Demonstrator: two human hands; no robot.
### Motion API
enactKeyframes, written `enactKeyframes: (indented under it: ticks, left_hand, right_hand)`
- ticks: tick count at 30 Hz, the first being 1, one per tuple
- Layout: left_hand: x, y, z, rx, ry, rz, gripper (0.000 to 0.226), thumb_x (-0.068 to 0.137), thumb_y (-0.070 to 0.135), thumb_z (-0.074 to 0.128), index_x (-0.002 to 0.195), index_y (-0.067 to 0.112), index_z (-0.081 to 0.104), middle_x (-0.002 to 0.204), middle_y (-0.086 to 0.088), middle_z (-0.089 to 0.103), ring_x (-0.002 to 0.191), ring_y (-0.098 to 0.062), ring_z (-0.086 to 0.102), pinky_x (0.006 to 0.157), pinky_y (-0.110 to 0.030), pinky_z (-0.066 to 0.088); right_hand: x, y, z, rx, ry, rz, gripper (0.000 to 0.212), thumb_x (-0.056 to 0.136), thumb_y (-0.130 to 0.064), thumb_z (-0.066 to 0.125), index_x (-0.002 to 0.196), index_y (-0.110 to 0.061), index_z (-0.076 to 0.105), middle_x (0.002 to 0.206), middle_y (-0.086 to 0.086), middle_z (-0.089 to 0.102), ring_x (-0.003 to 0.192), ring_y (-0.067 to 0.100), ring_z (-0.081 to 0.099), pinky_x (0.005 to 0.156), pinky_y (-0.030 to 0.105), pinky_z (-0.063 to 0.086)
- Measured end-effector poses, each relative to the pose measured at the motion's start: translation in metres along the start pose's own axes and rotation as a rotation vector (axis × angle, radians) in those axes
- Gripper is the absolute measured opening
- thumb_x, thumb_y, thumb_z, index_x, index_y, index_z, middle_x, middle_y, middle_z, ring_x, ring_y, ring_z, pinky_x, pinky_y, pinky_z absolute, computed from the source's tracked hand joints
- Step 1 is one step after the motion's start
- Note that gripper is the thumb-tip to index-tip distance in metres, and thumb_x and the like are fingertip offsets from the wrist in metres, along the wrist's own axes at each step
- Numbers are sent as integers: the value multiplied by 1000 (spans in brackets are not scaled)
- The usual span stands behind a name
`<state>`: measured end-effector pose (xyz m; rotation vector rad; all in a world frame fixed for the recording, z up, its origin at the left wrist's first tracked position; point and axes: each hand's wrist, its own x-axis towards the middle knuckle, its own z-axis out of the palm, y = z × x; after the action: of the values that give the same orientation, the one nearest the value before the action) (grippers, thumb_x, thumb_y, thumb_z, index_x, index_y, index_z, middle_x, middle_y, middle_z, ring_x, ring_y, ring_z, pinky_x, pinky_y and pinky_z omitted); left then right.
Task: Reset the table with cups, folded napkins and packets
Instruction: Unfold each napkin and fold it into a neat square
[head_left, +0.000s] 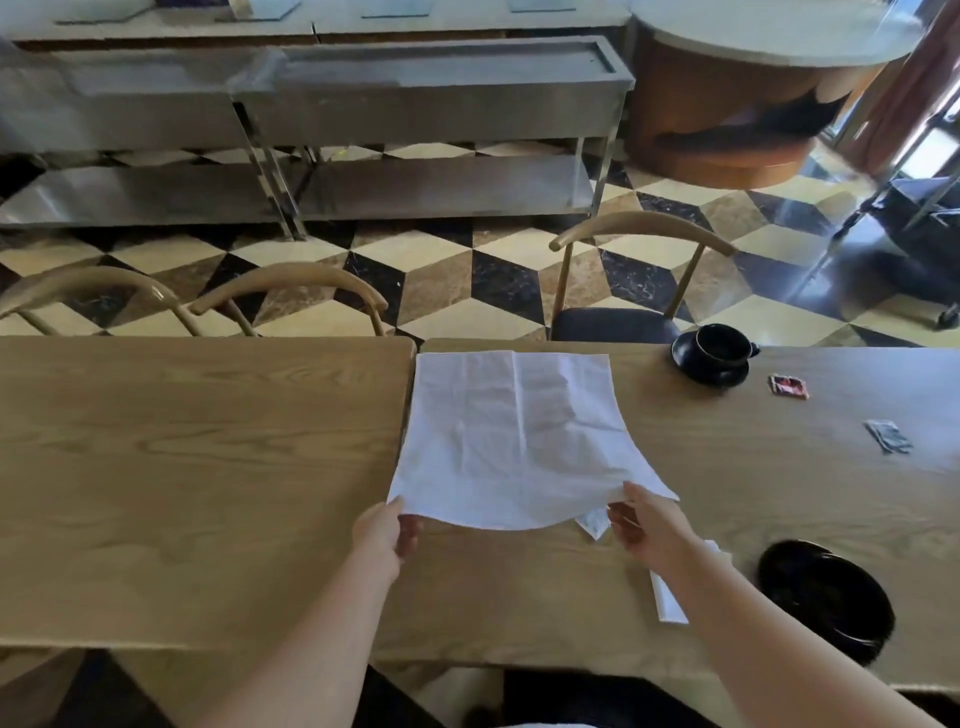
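A white napkin (509, 436) lies unfolded across the wooden table (208, 467), its near edge lifted. My left hand (387, 530) pinches the near left corner and my right hand (644, 525) pinches the near right corner. Below the raised edge a white packet (594, 522) shows on the table. A folded white napkin (670, 597) lies partly hidden under my right forearm. A black cup (722, 345) on its saucer stands at the far right. Beyond it lie a red packet (788, 386) and a grey packet (888, 435). A black saucer (826, 597) sits near the front right.
Wooden chairs (644, 234) stand along the far side of the table. Behind them are steel counters (415, 88) and a round wooden counter (737, 104) on a chequered floor. A seam (413, 374) separates two table tops.
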<state>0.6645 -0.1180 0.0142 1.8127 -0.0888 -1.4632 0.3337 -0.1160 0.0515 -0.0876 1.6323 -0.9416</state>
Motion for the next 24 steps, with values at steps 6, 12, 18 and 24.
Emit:
enactKeyframes:
  ticks: [6,12,18,24]
  left_hand:
    - [7,-28,-22,54,81,-76,24,97,9,63,116,-5,62,74,-15,66,47,-18,63,31,-18,42]
    - [14,-12,-18,6,73,101,42,89,-2,63,128,13,53,86,-19,70,64,-24,67,55,-30,49]
    - [26,37,14,-16,-45,228,13,96,2,62,108,-4,63,93,-21,74,78,-25,73,81,-39,58]
    - [46,100,60,255,-143,316,24,79,4,79,99,-3,68,86,-18,69,78,-25,64,79,-30,53]
  right_hand:
    - [17,41,-26,3,82,38,10,94,4,57,91,-5,54,64,11,50,40,16,48,32,18,35]
    - [13,15,-31,-45,122,-125,12,84,6,70,88,-1,62,63,12,59,42,11,55,39,21,42]
    - [29,-42,-17,-276,63,-311,53,82,3,77,131,2,59,97,20,76,79,21,73,67,26,61]
    - [83,-108,6,-530,-52,-333,16,87,6,68,102,3,72,98,15,79,94,27,75,85,38,60]
